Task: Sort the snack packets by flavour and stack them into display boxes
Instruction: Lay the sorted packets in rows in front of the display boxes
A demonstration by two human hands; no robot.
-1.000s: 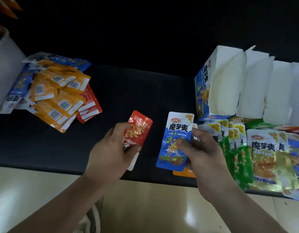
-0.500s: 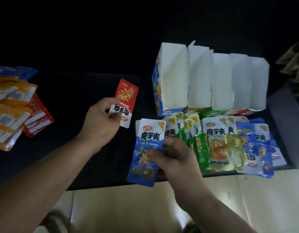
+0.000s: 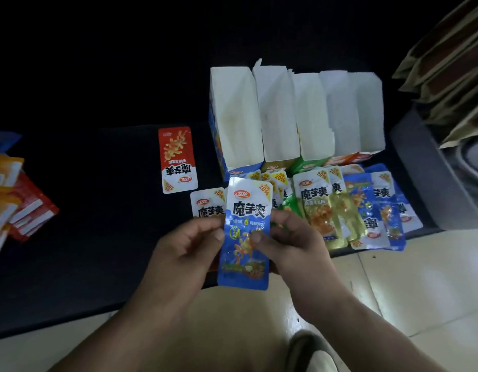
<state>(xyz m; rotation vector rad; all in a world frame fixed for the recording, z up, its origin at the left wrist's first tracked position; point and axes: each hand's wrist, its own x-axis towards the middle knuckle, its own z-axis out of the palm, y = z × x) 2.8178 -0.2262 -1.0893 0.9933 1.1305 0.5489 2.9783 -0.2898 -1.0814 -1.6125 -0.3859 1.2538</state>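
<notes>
Foil, printed: one blue packet (image 3: pixel 244 237), face toward the camera, upright above the near edge of the tabletop (image 3: pixel 98 224). Left hand (image 3: pixel 189 248) pinches its left edge and right hand (image 3: pixel 291 242) presses a thumb on its front; both grips are closed on it, probably to read the flavour.

- Second packet (image 3: pixel 207 205): white top only, tucked behind the first. Its flavour and which hand carries it are hidden.
- Red packet (image 3: pixel 178 159): flat, alone, upside down to the viewer, just left of the display boxes (image 3: pixel 235 122); likely starts a red row.
- Display boxes: five in a row, open, white insides showing. Contents cannot be made out.
- Sorted rows (image 3: pixel 317 210): overlapped green, yellow and blue packets before the boxes, apparently staged by colour.
- Unsorted heap (image 3: pixel 17 208): orange and red, cut off at the left edge.
- Brown paper bags (image 3: pixel 447 63): right, dim, partly out of view.
</notes>
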